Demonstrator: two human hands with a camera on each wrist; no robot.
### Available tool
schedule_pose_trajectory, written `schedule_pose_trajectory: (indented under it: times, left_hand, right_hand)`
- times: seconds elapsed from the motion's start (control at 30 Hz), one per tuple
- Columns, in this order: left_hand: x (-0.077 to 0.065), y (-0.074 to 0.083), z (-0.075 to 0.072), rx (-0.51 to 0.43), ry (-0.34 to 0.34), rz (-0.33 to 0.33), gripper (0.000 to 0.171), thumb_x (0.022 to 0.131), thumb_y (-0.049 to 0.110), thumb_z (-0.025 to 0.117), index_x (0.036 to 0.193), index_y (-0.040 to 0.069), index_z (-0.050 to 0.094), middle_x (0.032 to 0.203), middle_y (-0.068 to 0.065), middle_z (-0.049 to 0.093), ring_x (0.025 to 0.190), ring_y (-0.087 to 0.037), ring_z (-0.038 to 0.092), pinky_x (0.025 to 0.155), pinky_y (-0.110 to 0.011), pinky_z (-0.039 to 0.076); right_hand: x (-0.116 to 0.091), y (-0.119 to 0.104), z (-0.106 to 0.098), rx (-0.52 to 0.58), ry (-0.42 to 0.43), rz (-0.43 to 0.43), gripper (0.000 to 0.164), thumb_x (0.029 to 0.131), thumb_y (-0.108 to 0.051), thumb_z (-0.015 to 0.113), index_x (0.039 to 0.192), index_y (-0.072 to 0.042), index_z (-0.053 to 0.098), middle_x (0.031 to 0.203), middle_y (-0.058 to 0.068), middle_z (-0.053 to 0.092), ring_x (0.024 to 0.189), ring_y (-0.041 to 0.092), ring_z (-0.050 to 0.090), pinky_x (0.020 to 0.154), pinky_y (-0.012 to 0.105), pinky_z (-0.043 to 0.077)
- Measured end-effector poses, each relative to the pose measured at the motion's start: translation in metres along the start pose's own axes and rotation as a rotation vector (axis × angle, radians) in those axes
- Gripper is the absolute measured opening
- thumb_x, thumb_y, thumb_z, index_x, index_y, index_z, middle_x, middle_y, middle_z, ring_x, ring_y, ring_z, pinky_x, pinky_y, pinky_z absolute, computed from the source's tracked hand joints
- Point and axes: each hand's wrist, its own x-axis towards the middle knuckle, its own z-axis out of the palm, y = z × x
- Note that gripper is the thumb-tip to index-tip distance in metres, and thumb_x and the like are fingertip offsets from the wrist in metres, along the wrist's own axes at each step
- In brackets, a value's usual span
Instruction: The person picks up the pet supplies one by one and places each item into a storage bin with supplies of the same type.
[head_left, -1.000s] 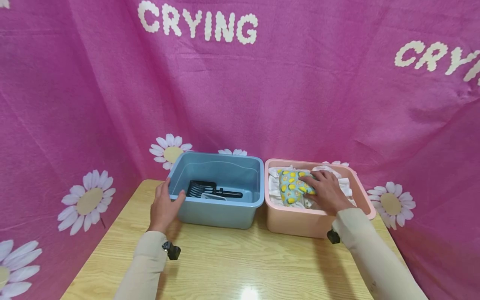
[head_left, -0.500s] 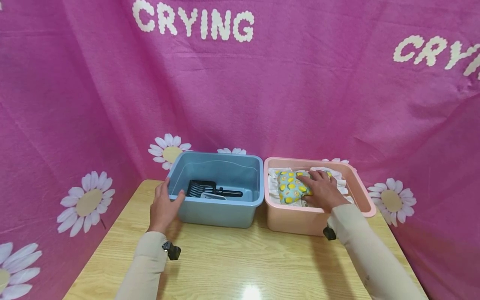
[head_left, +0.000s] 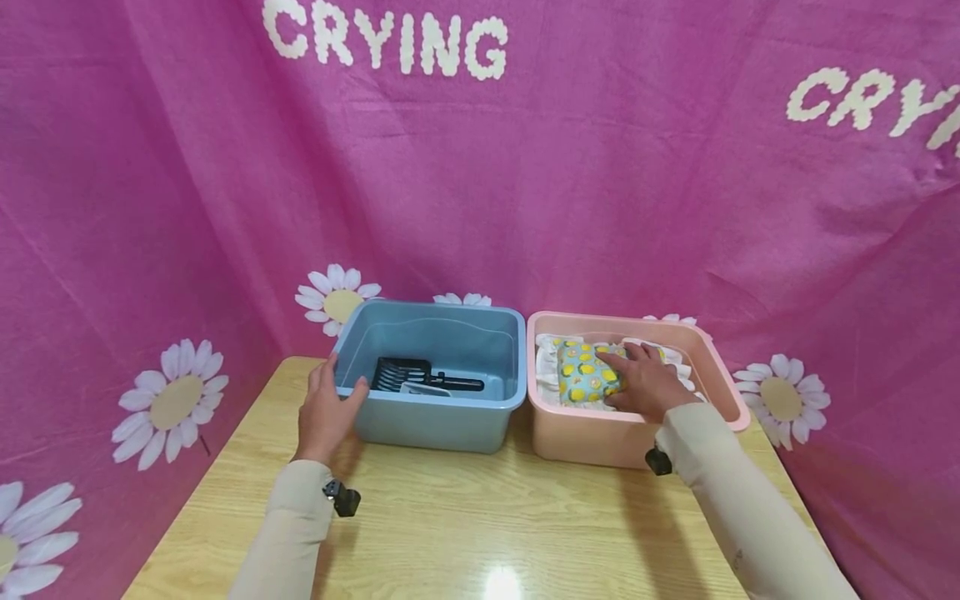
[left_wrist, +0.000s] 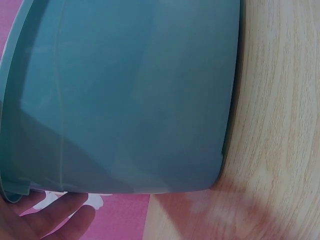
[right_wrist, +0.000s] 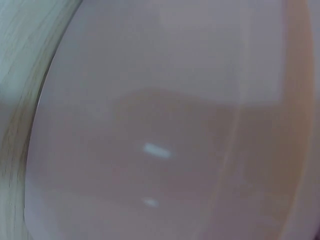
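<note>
My left hand (head_left: 327, 417) rests at the front left corner of a blue plastic tub (head_left: 435, 429), its thumb near the front rim. Its fingers (left_wrist: 65, 215) lie along the tub's left side in the left wrist view. Inside that tub are a black slotted scoop (head_left: 405, 375) and a small whitish piece (head_left: 423, 389). My right hand (head_left: 648, 383) reaches into a pink tub (head_left: 585, 437), fingers spread over a lemon-print fabric bundle (head_left: 581, 371), which lies on frilly white cloth (head_left: 547, 367). The right wrist view shows only the pink tub's wall (right_wrist: 140, 120), not the hand.
Both tubs stand side by side at the back of a wooden table (head_left: 450, 525). A magenta curtain (head_left: 562, 183) with daisies and white letters hangs close behind and to both sides. A small black camera sits on each wrist.
My right hand has shifted slightly left over the lemon-print bundle, which looks flatter and smoother. My left hand stays at the blue tub's corner.
</note>
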Motion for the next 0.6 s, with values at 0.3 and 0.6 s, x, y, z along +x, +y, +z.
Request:
schedule_pose_trajectory:
  times: [0.3, 0.6]
  left_hand:
    - [0.0, 0.001, 0.0, 0.002, -0.002, -0.011, 0.078, 0.092, 0.05, 0.053, 0.155, 0.019, 0.019, 0.153, -0.014, 0.026, 0.128, -0.042, 0.041, 0.103, -0.064, 0.034]
    - [0.001, 0.0, 0.001, -0.005, -0.004, -0.007, 0.078, 0.093, 0.048, 0.054, 0.156, 0.019, 0.018, 0.154, -0.013, 0.026, 0.127, -0.042, 0.041, 0.103, -0.064, 0.033]
  right_hand:
    - [-0.003, -0.001, -0.005, 0.027, -0.018, 0.006, 0.082, 0.077, -0.036, 0.078, 0.148, -0.02, 0.039, 0.145, 0.026, 0.032, 0.129, 0.053, 0.027, 0.076, 0.074, 0.04]
    - [-0.013, 0.0, -0.013, 0.039, -0.025, 0.007, 0.086, 0.08, -0.037, 0.078, 0.151, -0.021, 0.032, 0.15, 0.025, 0.026, 0.131, 0.052, 0.025, 0.084, 0.077, 0.035]
